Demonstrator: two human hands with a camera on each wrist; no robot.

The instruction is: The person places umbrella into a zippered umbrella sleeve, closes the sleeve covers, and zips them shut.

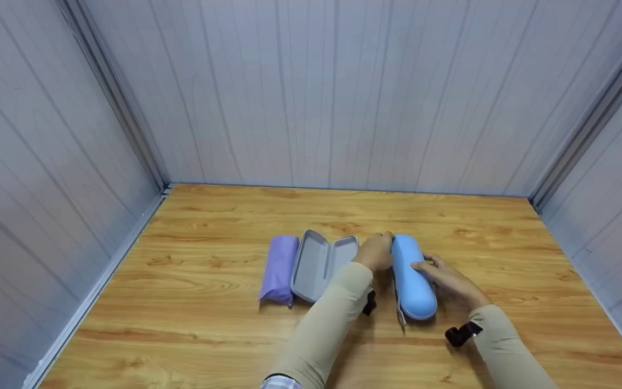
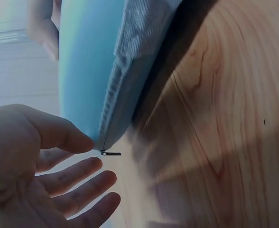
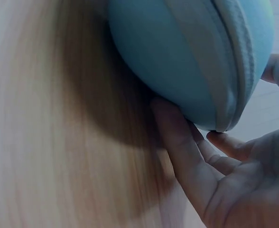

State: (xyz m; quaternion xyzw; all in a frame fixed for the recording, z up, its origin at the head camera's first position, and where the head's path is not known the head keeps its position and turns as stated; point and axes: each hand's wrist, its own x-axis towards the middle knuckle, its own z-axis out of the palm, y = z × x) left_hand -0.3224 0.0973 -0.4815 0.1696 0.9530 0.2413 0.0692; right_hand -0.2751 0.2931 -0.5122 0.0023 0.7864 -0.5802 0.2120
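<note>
A blue zippered hard case (image 1: pixel 412 281) lies on the table, its long side running away from me. My right hand (image 1: pixel 454 281) holds it from the right, thumb on top; in the right wrist view the fingers (image 3: pixel 180 142) curl under its rounded end. At the far end is my left hand (image 1: pixel 376 252). The left wrist view shows its thumb against the case's tip, the forefinger partly hidden behind the thumb, and the other fingers loosely bent. A small zipper pull (image 2: pixel 112 153) sticks out beside that thumb. Along the seam there runs a fabric strip (image 2: pixel 142 28).
Left of my left hand, a grey case (image 1: pixel 311 267) lies open like a book, partly covered by the hand and forearm. Beside it is a purple soft pouch (image 1: pixel 279 268). Pale panel walls (image 1: pixel 311 97) enclose the wooden table (image 1: pixel 197 324) at the back and sides.
</note>
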